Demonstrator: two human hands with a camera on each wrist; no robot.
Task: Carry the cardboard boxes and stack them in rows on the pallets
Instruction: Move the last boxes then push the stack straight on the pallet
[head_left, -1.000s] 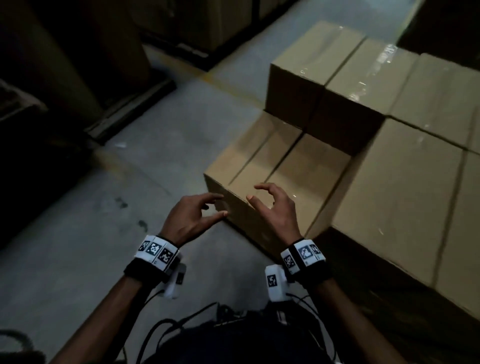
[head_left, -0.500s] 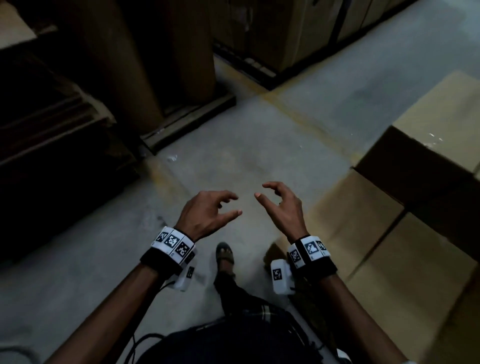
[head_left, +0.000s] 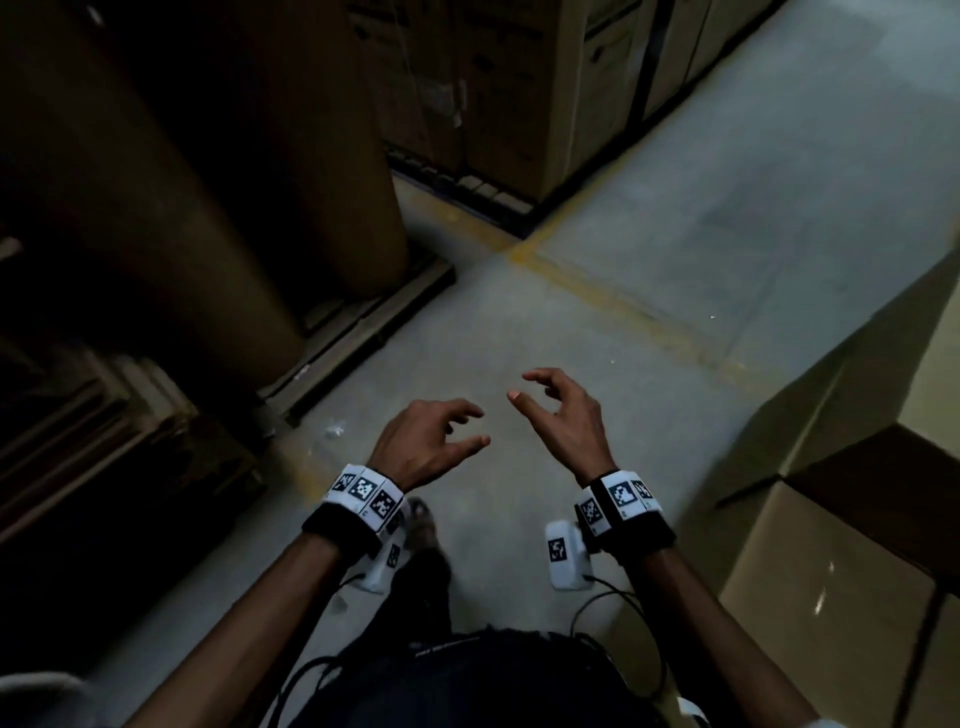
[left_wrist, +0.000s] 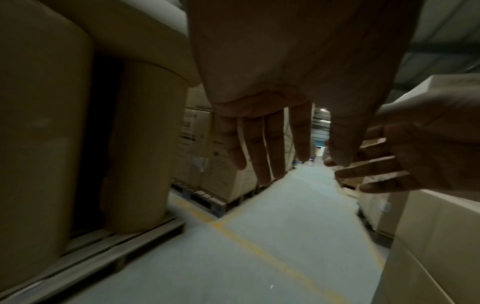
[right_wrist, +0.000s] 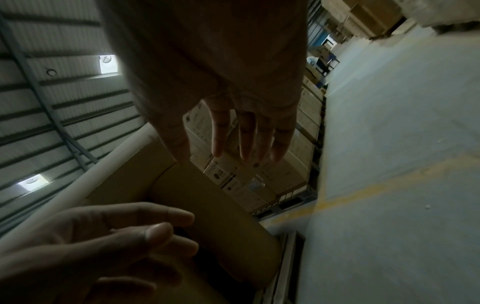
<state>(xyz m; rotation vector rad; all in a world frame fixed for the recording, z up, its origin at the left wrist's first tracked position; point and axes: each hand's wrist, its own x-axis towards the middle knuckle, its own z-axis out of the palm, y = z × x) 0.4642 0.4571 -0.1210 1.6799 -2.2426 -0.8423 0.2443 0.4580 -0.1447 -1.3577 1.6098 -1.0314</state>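
Observation:
Both my hands hover empty over the grey concrete floor in the head view. My left hand (head_left: 431, 441) has loosely curled fingers and holds nothing. My right hand (head_left: 561, 415) sits beside it, also relaxed and empty. Stacked brown cardboard boxes (head_left: 841, 561) stand at the right edge, about a forearm's length from my right hand. In the left wrist view my left hand (left_wrist: 272, 148) has straight hanging fingers, with the boxes (left_wrist: 436, 236) at the right. The right wrist view shows my right hand (right_wrist: 233, 139) with fingers spread and empty.
Tall brown paper rolls (head_left: 171, 197) stand on a wooden pallet (head_left: 363, 322) at the left. Printed cartons (head_left: 509, 93) on a pallet fill the far side. A yellow floor line (head_left: 623, 306) crosses the aisle. My foot (head_left: 421, 525) shows below the hands.
My view has swung left, away from the stacked boxes, which slid to the right edge. Both hands stay empty and have moved off the box over open floor.

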